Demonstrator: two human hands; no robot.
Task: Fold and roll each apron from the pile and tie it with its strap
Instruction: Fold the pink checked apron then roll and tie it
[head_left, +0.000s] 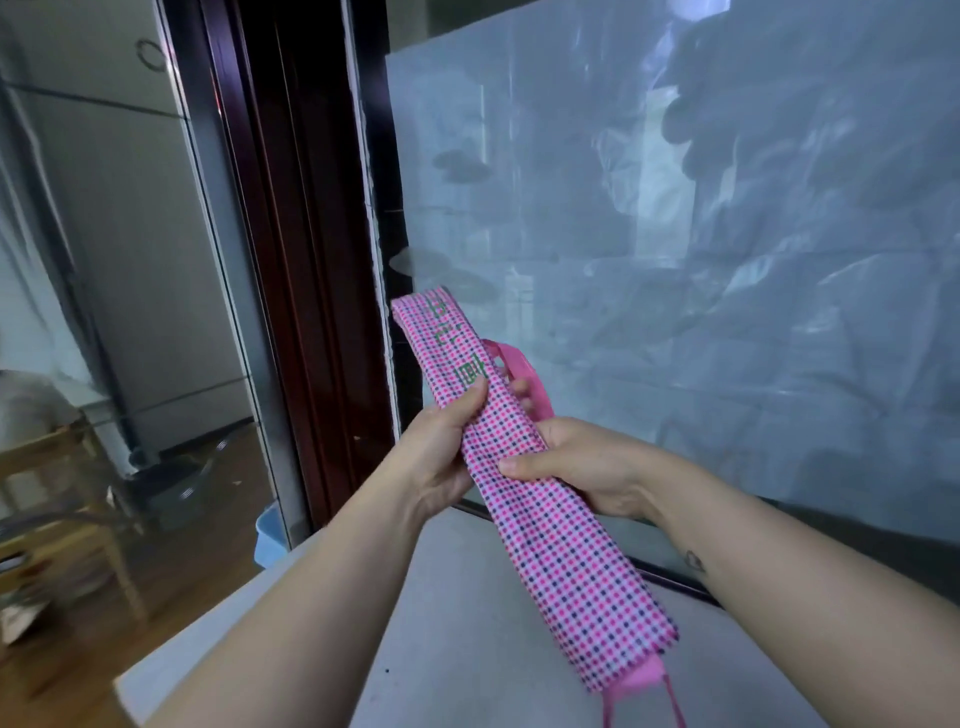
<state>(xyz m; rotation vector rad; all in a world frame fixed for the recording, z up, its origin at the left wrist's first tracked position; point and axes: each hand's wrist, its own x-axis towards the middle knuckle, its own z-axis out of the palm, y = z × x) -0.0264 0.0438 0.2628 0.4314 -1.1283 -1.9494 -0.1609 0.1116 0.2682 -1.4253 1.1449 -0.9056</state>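
Left hand and right hand grip a folded apron above the tabletop.
Each curls round the middle of the pink checked strip, held in the air, its long axis running from far-left down to near-right; the right hand sits nearer the lower end. Strap trails at both ends. A plastic-sheeted window stands behind.

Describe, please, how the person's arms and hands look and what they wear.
The left forearm and right forearm are bare, no sleeves in view. The left hand and right hand wear no gloves; no watch or bracelet shows. A small dark tattoo marks the right forearm.
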